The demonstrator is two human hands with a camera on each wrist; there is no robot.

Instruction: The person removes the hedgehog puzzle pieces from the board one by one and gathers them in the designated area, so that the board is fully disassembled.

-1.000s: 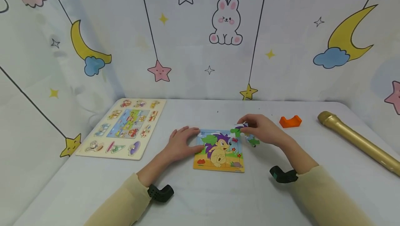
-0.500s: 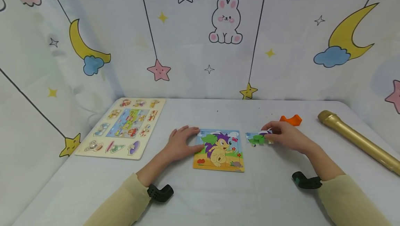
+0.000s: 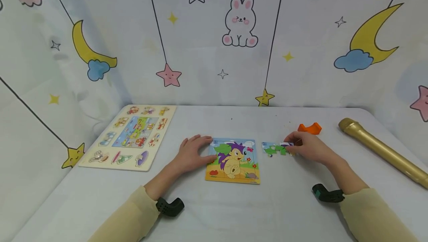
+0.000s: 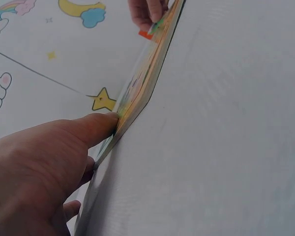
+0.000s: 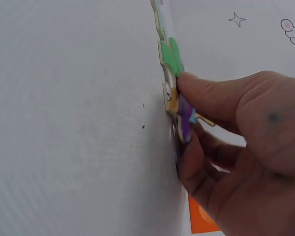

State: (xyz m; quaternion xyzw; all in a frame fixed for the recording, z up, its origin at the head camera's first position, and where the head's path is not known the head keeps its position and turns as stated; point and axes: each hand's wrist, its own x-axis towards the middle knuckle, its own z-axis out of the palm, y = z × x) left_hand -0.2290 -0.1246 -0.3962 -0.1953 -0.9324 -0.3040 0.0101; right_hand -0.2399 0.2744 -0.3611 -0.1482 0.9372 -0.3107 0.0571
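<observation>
- Across the middle of the white worktop [image 3: 234, 212], a hedgehog picture board [image 3: 233, 162] lies flat, its purple-spined figure on a blue, green and yellow ground.
- At that board's left edge rests the left hand [image 3: 192, 155], its grip wide, with thumb and forefinger apart; the thumb touches the board's side and the forefinger reaches its far left corner.
- To the right of the board, near its far half and apart from it, sits a short row of green-and-blue puzzle pieces [image 3: 270, 150].
- At the right end of this row, the right hand [image 3: 307, 146] has a narrow grip, pinching a purple piece [image 5: 185, 120] between thumb and finger; whether this piece is joined to its neighbours cannot be told.
- Just beyond the right hand lies an orange object [image 3: 309, 128].
- Farther right, a gold microphone [image 3: 381, 149] lies slantwise, its head at the far end.
- On the far left, well apart from the hands, lies a large cream board [image 3: 132, 165] with small pictures around a blue-and-green central scene.
- Below the pale yellow sleeves [image 3: 125, 218], each wrist carries a black device [image 3: 170, 206].
- Along the far side hangs a white cloth [image 3: 200, 41] printed with moons, stars, clouds and a rabbit.
</observation>
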